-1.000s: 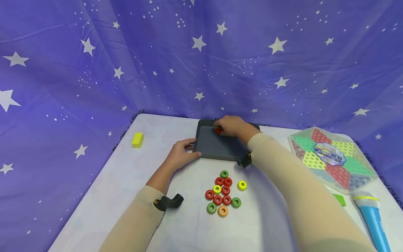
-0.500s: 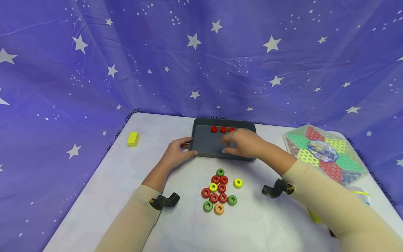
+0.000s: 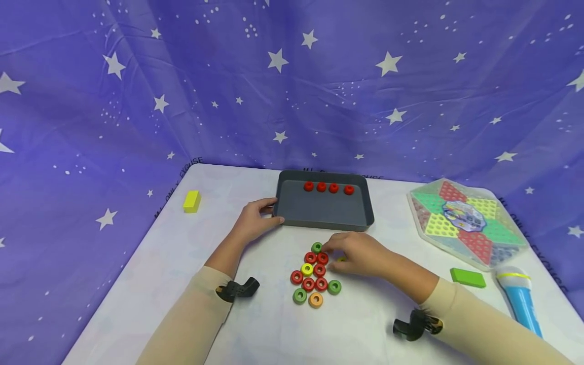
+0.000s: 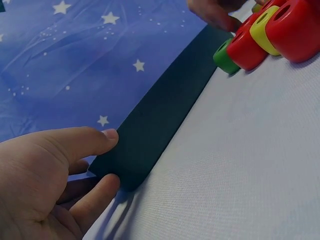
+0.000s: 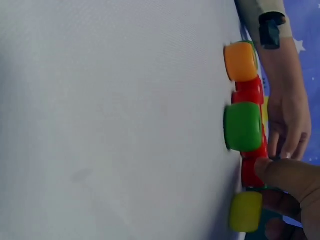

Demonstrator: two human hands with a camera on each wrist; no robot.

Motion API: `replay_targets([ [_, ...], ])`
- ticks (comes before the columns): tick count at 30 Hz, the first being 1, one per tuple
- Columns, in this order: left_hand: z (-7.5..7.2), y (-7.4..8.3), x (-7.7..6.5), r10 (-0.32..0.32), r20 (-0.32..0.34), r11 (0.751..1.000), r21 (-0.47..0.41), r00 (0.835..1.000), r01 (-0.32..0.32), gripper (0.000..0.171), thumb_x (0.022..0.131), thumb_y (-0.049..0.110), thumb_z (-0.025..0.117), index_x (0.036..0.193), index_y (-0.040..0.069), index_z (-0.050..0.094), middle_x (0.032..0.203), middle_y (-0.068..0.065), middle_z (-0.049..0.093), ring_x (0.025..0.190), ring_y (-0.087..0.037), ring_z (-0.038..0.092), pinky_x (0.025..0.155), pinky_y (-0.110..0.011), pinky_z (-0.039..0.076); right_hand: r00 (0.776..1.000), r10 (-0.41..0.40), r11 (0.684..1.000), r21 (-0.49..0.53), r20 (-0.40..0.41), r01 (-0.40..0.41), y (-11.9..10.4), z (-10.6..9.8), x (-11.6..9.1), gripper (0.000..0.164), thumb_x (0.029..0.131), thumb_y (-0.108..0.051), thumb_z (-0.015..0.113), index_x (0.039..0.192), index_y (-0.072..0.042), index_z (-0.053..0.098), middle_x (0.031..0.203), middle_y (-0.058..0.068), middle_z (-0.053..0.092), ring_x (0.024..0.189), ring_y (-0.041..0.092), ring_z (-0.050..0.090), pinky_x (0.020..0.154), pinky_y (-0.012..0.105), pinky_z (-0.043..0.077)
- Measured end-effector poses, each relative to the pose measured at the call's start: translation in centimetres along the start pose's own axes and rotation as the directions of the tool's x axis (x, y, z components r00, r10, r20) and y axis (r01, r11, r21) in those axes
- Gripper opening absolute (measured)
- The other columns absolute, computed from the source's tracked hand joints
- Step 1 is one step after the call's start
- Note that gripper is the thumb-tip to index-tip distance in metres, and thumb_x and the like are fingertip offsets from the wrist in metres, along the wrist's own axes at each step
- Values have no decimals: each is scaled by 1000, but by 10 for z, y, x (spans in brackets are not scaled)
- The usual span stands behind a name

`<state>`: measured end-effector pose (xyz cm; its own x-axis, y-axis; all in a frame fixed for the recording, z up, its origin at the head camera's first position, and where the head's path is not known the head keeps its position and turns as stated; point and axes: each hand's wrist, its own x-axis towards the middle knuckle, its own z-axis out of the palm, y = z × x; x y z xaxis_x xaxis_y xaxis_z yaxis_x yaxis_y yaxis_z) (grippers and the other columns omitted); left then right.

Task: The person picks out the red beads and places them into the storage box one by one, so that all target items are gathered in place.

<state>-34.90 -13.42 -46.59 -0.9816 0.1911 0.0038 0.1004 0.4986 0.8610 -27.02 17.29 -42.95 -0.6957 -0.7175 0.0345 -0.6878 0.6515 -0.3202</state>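
Observation:
My left hand (image 3: 253, 223) holds the near left corner of a dark grey tray (image 3: 321, 224), thumb on the front wall and fingers at the left side. A row of several red beads (image 3: 321, 187) lies along the tray's back. Below the tray, my right hand (image 3: 362, 254) is over the bead cluster, fingers spread around a red bead (image 3: 322, 259) with a gap visible. In the right wrist view its thumb (image 5: 272, 171) overlaps a red bead (image 5: 250, 173); contact is unclear. A yellow bead (image 5: 245, 212) is partly hidden under this hand in the head view.
Green beads (image 3: 334, 287), an orange bead (image 3: 316, 300) and another yellow bead (image 3: 307, 269) lie in the cluster. A yellow block (image 3: 192, 202) is at far left. At right lie a hexagonal game board (image 3: 465, 218), a green block (image 3: 467, 278) and a blue toy microphone (image 3: 521, 301).
My right hand let go of a red bead at the tray's back, then drew back out of the tray and down to the bead cluster. The left hand stays at the tray corner.

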Motion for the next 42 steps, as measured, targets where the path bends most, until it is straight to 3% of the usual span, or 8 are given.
replay_targets([
  [14,-1,-1,0,11,0,1000,-2,1000,-11,69,84,31,83,146,14,57,140,-10,62,129,-29,59,111,-48,44,998,-68,996,-54,18,69,-5,3,5,28,88,-30,78,115,-22,75,104,-17,68,92,2,63,82,31,55],
  [19,0,0,0,24,8,1000,8,1000,-25,69,85,31,83,146,13,56,140,-11,62,129,-29,59,112,-48,43,997,-77,997,8,7,77,0,-18,0,28,88,-25,78,115,-21,75,104,-17,67,91,8,64,80,30,56],
  [24,0,-1,0,13,-3,1000,11,1000,-13,67,84,31,83,144,14,58,139,-10,63,128,-28,60,111,-48,44,998,-60,998,24,3,60,12,-49,4,28,89,-23,77,116,-20,74,103,-15,66,80,12,60,69,25,52],
  [32,-4,-2,-1,31,-6,1000,-1,1000,-31,69,84,29,83,145,11,56,140,-11,62,128,-29,60,110,-48,44,999,-48,997,55,-4,48,31,-90,39,28,89,-19,78,117,-21,74,107,-11,68,79,12,57,69,30,51],
  [38,-3,-4,-1,24,1,1000,-8,1000,-24,70,84,31,83,146,13,56,141,-11,61,128,-28,60,111,-47,44,999,-32,995,96,30,29,44,-108,74,32,89,-15,77,121,-12,73,105,-3,70,82,16,59,71,32,53],
  [42,-3,-3,0,37,1,999,-14,999,-37,69,83,30,84,145,13,57,141,-11,61,127,-28,61,109,-47,46,997,-45,997,69,55,41,51,-115,96,31,89,-13,76,120,-9,72,105,0,71,86,16,61,76,34,55],
])
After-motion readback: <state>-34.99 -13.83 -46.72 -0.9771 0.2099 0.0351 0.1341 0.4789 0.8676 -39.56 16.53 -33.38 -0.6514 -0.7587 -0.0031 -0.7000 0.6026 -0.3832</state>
